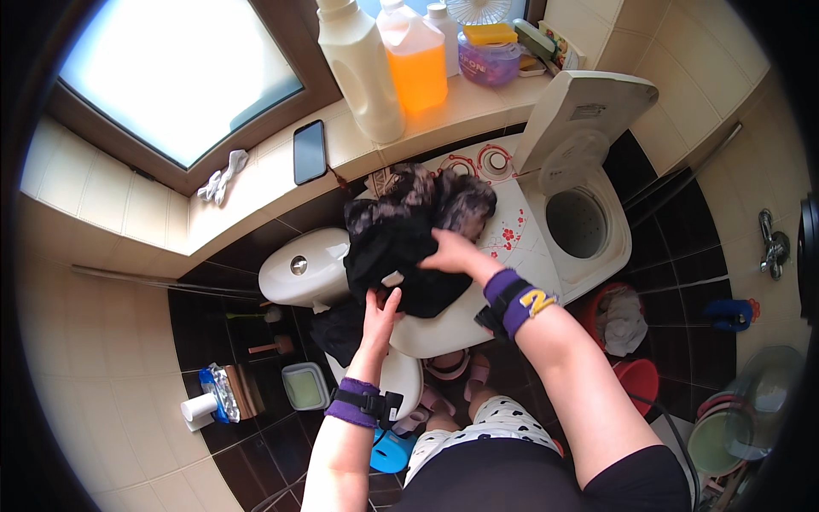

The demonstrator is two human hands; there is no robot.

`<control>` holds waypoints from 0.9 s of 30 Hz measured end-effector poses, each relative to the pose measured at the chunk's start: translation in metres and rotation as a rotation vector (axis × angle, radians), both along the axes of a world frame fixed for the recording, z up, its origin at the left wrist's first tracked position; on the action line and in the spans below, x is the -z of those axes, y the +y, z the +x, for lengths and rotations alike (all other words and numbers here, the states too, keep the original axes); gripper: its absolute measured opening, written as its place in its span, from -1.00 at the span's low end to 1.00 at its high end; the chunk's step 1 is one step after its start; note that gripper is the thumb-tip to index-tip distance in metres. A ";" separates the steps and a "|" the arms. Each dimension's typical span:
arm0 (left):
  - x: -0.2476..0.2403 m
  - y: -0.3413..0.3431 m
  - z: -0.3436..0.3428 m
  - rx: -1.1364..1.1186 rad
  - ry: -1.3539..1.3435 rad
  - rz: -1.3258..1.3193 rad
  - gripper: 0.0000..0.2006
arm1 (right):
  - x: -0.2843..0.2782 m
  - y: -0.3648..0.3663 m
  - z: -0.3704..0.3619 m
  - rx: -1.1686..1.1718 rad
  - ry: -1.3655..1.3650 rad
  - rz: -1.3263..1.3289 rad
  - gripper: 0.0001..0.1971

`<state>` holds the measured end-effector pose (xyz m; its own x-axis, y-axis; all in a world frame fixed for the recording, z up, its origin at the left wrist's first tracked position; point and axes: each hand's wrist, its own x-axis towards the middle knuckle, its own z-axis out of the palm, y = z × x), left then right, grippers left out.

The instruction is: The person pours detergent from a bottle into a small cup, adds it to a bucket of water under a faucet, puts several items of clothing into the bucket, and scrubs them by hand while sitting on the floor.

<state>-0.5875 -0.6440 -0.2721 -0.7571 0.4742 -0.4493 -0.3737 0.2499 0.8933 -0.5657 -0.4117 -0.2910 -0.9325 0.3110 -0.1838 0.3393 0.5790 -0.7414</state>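
A black garment (388, 252) with a small white label lies bunched on the white top of a twin-tub washing machine (444, 333). My right hand (455, 254) grips its right side, fingertips sunk in the cloth. At the lower edge, by the label, my left hand (381, 317) holds the fabric between thumb and fingers; part of its grip is hidden. Behind the black garment rests a heap of dark patterned clothing (465, 200). More black cloth (339, 331) hangs down on the left, over the toilet. Both wrists wear purple bands with black straps.
The spin tub's lid (589, 102) stands raised at the right. A toilet tank (303, 266) is on the left. The windowsill holds a phone (310, 152), a white bottle (363, 77), an orange liquid jug (415, 68) and socks (223, 177). Red buckets (636, 377) stand lower right.
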 end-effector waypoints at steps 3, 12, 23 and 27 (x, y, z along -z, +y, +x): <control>0.010 -0.019 0.011 -0.090 -0.223 0.123 -0.43 | -0.016 -0.048 0.023 -0.072 0.057 -0.180 -0.33; 0.043 -0.117 0.056 -0.413 -0.381 0.538 -0.54 | -0.031 -0.187 0.079 -0.311 0.345 -0.054 -0.43; 0.044 -0.277 0.082 -0.414 -0.604 0.446 -0.66 | -0.041 -0.258 0.082 -0.568 -0.206 0.002 -0.19; 0.075 -0.318 0.064 -0.226 -0.658 0.470 -0.68 | -0.002 -0.272 0.090 -0.475 -0.064 -0.011 -0.56</control>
<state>-0.5233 -0.9622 -0.3468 -0.5088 0.5911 -0.6258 -0.8513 -0.2371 0.4681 -0.4753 -0.6842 -0.2887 -0.9577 -0.1486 -0.2464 0.0844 0.6735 -0.7343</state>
